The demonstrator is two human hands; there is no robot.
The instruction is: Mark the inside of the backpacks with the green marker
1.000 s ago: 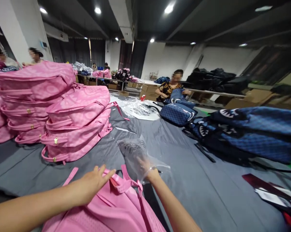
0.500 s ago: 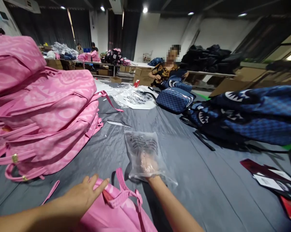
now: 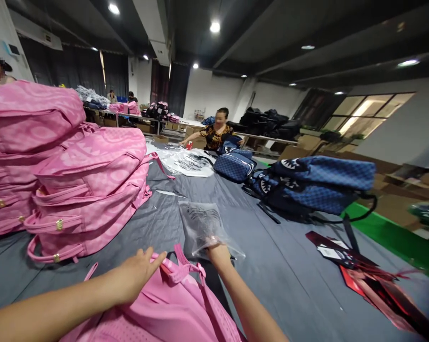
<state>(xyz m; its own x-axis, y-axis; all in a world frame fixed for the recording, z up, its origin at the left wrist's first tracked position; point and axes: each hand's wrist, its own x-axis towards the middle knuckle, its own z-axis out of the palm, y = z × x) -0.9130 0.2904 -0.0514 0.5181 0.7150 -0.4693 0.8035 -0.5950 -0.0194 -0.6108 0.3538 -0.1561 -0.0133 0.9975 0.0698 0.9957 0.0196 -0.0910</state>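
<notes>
A pink backpack [image 3: 172, 308] lies on the grey table right in front of me. My left hand [image 3: 138, 273] rests flat on its top, fingers stretched toward the carry handle [image 3: 186, 268]. Beyond the handle, my right hand [image 3: 218, 251] grips the near edge of a clear printed plastic bag [image 3: 200, 223] that lies on the grey cover.
Stacked pink backpacks [image 3: 82, 190] fill the left side. Blue shark-print backpacks [image 3: 307, 187] lie at the right, red and black tags [image 3: 357, 270] nearer. A person [image 3: 218, 133] sits at the far end beside more plastic bags [image 3: 186, 161]. The grey table cover [image 3: 289, 275] stretches between.
My right hand has drawn the plastic bag slightly nearer and now grips its near edge instead of lying under it. My view has shifted right. The left hand has hardly moved.
</notes>
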